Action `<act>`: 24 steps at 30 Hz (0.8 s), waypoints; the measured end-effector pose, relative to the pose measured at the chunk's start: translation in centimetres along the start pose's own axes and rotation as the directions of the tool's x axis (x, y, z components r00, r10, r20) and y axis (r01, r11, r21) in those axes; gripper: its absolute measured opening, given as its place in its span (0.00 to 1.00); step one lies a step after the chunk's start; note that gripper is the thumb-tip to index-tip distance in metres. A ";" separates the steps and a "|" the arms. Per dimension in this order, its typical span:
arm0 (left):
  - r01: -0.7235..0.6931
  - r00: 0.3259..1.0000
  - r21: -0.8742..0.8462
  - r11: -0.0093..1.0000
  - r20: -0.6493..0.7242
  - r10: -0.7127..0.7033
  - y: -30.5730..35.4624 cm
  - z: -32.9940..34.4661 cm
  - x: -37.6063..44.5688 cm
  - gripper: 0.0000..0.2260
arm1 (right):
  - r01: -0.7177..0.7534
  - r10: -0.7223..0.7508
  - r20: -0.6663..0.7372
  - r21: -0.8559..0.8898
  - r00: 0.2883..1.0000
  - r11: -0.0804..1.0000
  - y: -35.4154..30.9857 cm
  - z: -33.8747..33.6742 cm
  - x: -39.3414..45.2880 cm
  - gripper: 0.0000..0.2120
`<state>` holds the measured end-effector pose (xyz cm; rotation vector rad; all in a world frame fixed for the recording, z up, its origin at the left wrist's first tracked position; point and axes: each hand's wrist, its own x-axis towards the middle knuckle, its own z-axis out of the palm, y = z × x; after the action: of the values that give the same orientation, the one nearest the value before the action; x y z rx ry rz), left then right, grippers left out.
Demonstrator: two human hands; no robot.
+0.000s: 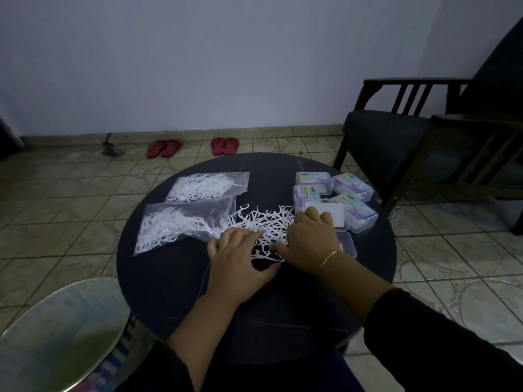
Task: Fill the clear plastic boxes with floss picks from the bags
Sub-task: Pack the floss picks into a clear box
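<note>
Leftmost on the round dark table [175,292] lie two clear bags of floss picks, the far bag [208,186] toward the upper left of the tabletop and the near bag [181,226] just below it, its open end turned toward the frame's centre. Right of that mouth, a loose pile of floss picks [261,222] spreads across the middle of the table, picks tangled with no common direction.

Both hands sit on the pile's near edge. The left hand [240,256] lies palm down, fingers bent into the picks by the bag's mouth; whether it actually pinches any I cannot tell. The right hand [311,239] is likewise palm down, fingers relaxed and spread over the pile's right side, a bracelet at the wrist, its fingertips reaching toward an open clear box [329,215].

Further right, four lidded boxes [339,188] with coloured labels cluster at the table's right edge, and another clear box [346,244] lies just beside the right wrist. The open box lies to the right of the pile, so the right hand is judged nearer for carrying picks across.
</note>
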<state>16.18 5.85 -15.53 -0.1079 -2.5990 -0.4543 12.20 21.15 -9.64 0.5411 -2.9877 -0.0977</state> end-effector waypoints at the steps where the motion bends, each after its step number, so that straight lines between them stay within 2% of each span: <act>1: -0.001 1.000 0.005 1.000 0.008 0.001 -0.1 0.0 0.0 0.33 | -0.014 0.014 0.027 -0.019 1.000 1.000 -0.3 0.2 0.1 0.27; 8: -0.003 0.998 0.010 1.000 0.064 0.002 0.0 -0.2 0.0 0.26 | -0.094 0.093 0.017 0.073 0.996 0.993 -1.5 0.8 0.5 0.16; 17: 0.013 1.000 -0.030 0.999 0.004 -0.013 -0.2 -0.2 0.0 0.20 | -0.177 0.187 -0.032 0.211 0.982 0.961 0.2 0.2 0.5 0.15; 24: 0.013 0.999 -0.046 0.999 0.034 -0.012 -0.4 -0.3 0.4 0.16 | -0.175 0.222 -0.057 0.440 0.973 0.881 4.1 0.1 0.0 0.11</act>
<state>15.88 5.38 -15.24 -0.1159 -2.6241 -0.5220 10.70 25.02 -9.45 0.2563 -2.9360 0.6076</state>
